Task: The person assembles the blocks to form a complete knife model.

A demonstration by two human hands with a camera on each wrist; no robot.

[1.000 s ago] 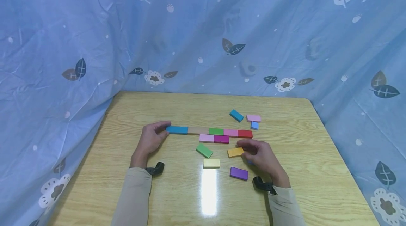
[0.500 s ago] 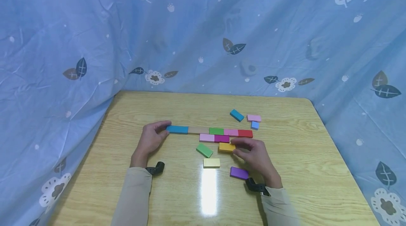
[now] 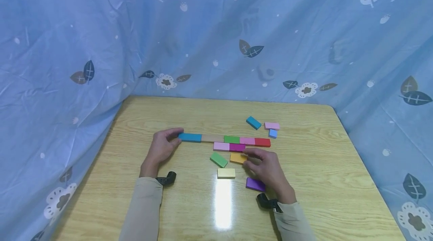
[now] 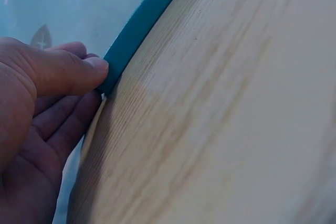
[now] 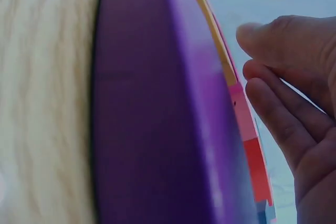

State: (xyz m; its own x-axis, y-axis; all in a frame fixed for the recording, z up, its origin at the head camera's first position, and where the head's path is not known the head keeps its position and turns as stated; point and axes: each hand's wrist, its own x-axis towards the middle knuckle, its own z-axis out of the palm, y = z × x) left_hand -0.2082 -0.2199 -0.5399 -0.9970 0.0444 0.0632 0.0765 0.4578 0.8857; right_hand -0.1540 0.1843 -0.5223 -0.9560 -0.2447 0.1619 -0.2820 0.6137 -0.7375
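Observation:
My left hand (image 3: 161, 147) pinches the left end of the long blue block (image 3: 190, 137), its thumb (image 4: 97, 69) on the near side of that block (image 4: 139, 30). From the blue block a row runs right: tan (image 3: 212, 138), green (image 3: 231, 139), pink (image 3: 247, 141), red (image 3: 262, 142). Light pink (image 3: 221, 146) and magenta (image 3: 237, 147) blocks lie against its near side. The orange block (image 3: 238, 158) lies slightly tilted below the magenta one. My right hand (image 3: 268, 167) hovers at its right end, thumb and fingers apart, with a gap above the block (image 5: 213, 35).
Loose near the row are a light green block (image 3: 218, 159), a yellow block (image 3: 226, 173) and a purple block (image 3: 255, 184), the last beside the right wrist. Behind the row lie a small blue block (image 3: 253, 122), a pink one (image 3: 272, 125) and a light blue one (image 3: 273, 133).
The orange block has moved left and slightly away from the right arm with my right hand, then come to lie below the magenta block. My right fingers have let go. The left hand has stayed put.

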